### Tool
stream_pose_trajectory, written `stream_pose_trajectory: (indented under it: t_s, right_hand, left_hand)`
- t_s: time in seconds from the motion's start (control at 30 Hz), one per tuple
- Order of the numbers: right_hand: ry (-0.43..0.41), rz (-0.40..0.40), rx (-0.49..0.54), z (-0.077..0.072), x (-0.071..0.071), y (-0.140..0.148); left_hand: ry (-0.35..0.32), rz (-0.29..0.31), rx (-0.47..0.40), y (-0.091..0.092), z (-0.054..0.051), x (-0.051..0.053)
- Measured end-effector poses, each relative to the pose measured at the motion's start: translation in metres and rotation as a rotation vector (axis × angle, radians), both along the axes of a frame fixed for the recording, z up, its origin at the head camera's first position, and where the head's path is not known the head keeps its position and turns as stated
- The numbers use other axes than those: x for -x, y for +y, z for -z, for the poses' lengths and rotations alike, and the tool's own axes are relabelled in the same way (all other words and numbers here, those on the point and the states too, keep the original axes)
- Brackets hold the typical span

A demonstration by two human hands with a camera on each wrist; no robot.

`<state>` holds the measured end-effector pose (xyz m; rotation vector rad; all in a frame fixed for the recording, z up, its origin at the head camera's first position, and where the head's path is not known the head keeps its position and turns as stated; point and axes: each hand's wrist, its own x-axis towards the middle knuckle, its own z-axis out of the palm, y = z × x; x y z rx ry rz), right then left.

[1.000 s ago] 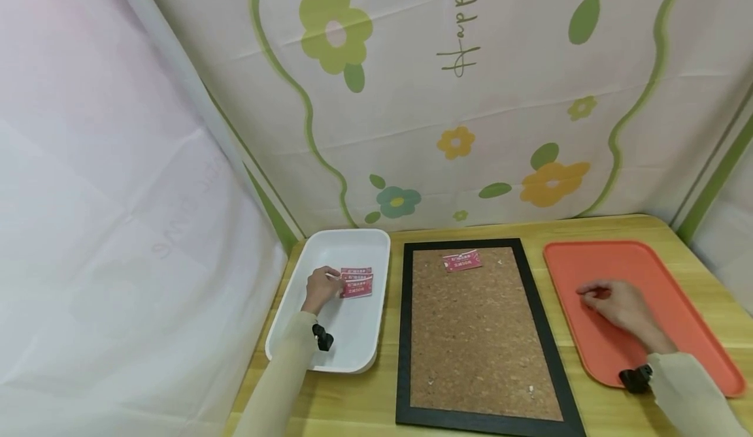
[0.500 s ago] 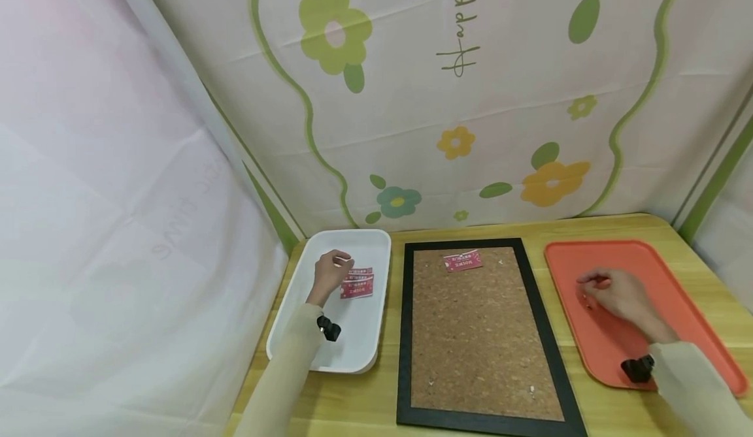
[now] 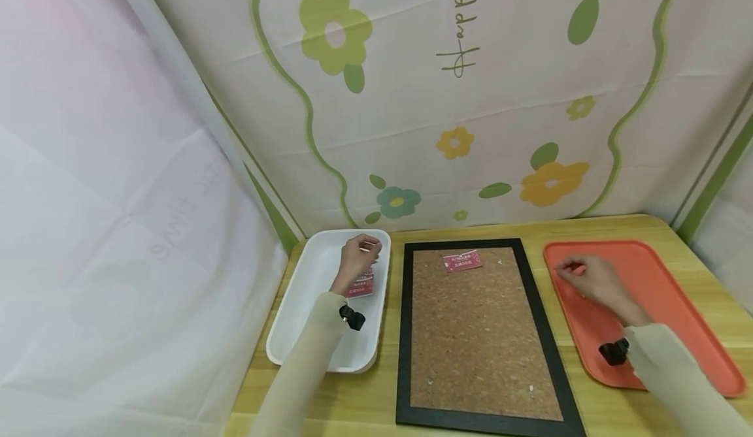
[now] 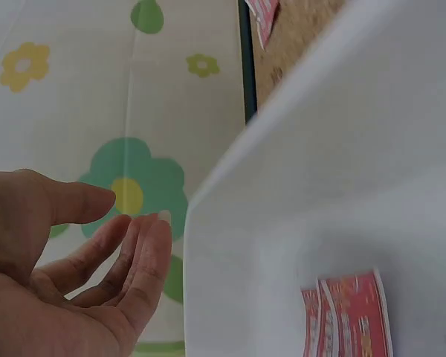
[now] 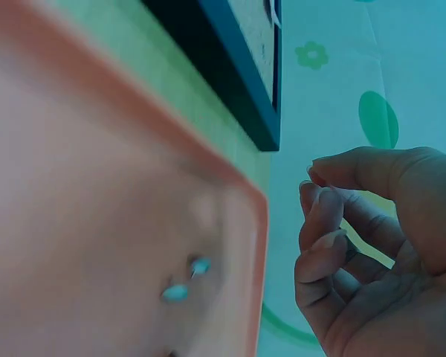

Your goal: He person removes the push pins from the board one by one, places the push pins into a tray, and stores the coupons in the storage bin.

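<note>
My left hand (image 3: pixel 360 254) hovers over the white tray (image 3: pixel 294 332), near its far right corner. Its thumb and fingers stand apart in the left wrist view, with nothing visible between them. Overlapping pink coupons (image 4: pixel 360 312) lie in that tray, partly hidden by the hand in the head view. Over the left side of the orange tray (image 3: pixel 676 332), my right hand (image 3: pixel 594 280) has thumb and forefinger tips together. A tiny speck at these tips looks like a thumbtack, mostly covered by the fingers. Loose thumbtacks (image 5: pixel 175 292) lie below on the orange tray.
Between the trays lies a cork board (image 3: pixel 479 332) in a black frame. One pink coupon (image 3: pixel 463 262) is tacked near its top edge, and small tacks sit near the board's corners. All stand on a wooden table (image 3: pixel 385 385) before a flowered cloth (image 3: pixel 500 97).
My left hand has lifted off the coupons and moved up and right towards the tray's far right corner. The right hand has shifted left and away from me, towards the orange tray's left rim.
</note>
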<state>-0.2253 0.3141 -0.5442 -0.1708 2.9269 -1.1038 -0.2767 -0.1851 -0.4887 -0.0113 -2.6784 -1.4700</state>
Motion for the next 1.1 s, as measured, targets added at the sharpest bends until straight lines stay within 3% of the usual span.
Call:
stream_pose_trajectory:
  t_s: [0.23,0.4,0.47,0.6,0.7,0.83,0.97,1.1]
  right_hand:
    - [0.025,-0.027,0.017,-0.002,0.01,-0.019]
    - [0.035,-0.043,0.064,0.002,0.015,-0.031]
    - [0.037,-0.046,0.076,0.002,0.017,-0.036]
    - [0.026,-0.052,0.066,0.0,0.022,-0.044]
    - [0.01,-0.055,0.079,-0.002,0.027,-0.051]
    - [-0.023,-0.065,0.128,-0.002,0.032,-0.058]
    - [-0.048,-0.077,0.164,-0.001,0.036,-0.063]
    - [-0.029,-0.086,0.167,0.001,0.039,-0.068]
  left_hand:
    - [-0.025,0.083,-0.009,0.033,0.001,-0.001]
    - [-0.135,0.133,-0.008,0.055,0.002,-0.004]
    - [-0.157,0.163,0.011,0.064,0.002,-0.004]
    - [-0.139,0.202,0.088,0.079,0.007,-0.002]
    - [-0.177,0.185,0.022,0.09,0.011,0.001]
    - [-0.297,0.11,-0.119,0.103,0.017,0.003]
    - [-0.386,0.047,-0.176,0.113,0.025,0.004]
    - [-0.415,0.042,-0.228,0.123,0.033,0.006]
